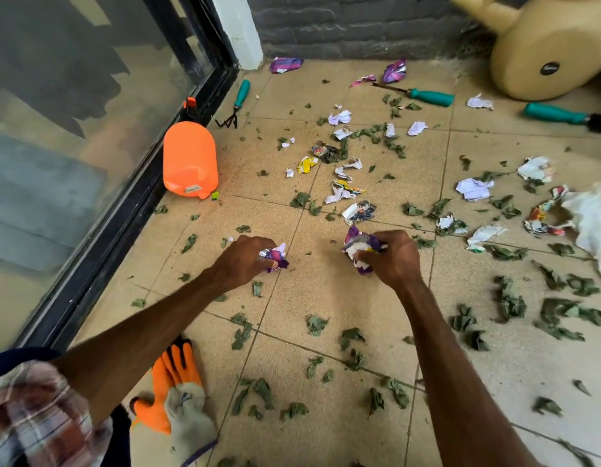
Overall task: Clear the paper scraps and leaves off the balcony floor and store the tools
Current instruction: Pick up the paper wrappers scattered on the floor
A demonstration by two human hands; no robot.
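left: your orange gloves (172,389) lie unused on the floor by your arm | your left hand (248,257) is curled tight round one purple paper scrap (276,257), low over the tiles (326,291) | your right hand (393,256) squeezes a full wad of scraps (359,250); grab more and bits may drop | right: the leaves (561,315) are light, wind could scatter them

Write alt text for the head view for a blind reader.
Over a balcony floor, the left hand grips a crumpled purple scrap and the right hand a bigger wad of scraps. Green leaves and paper pieces litter the tiles; an orange sprayer sits by the glass door, teal-handled tools lie farther off, orange gloves near the person.
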